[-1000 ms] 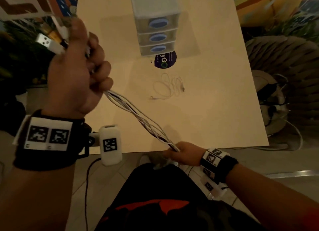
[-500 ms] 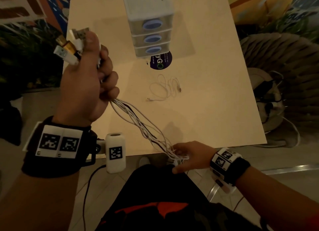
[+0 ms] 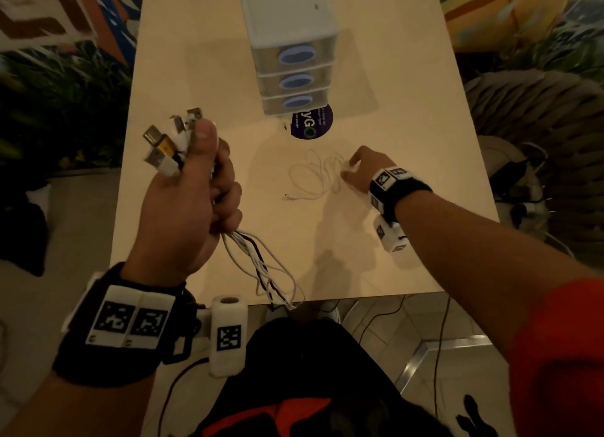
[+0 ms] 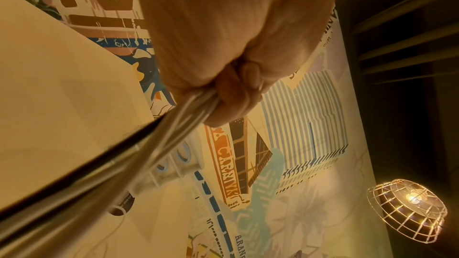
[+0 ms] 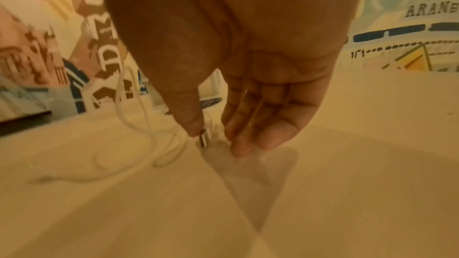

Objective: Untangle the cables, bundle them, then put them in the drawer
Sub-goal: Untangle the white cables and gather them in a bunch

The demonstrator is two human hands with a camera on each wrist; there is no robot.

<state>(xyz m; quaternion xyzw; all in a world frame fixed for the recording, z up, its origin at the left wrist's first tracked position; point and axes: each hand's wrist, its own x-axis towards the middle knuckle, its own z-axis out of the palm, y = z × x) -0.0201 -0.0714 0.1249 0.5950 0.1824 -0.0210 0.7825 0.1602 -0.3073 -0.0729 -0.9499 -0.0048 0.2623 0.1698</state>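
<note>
Released by the right hand (image 3: 361,171), now at the loose cable (image 3: 313,178), fingers relaxed; the cable bundle (image 3: 261,263) is gripped by the left hand (image 3: 189,207).

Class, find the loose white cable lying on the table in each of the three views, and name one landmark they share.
Head: loose white cable at table centre, beside the right hand.
Left wrist: only a thin strand near the bottom left.
Right wrist: looped left of the thumb.
Shared landmark: the drawer unit.

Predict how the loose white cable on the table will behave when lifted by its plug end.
The loose white cable lies in slack loops, so it likely hangs limp and trails. It is thin, so probably light. The right hand is at its plug; loops may snag.
</note>
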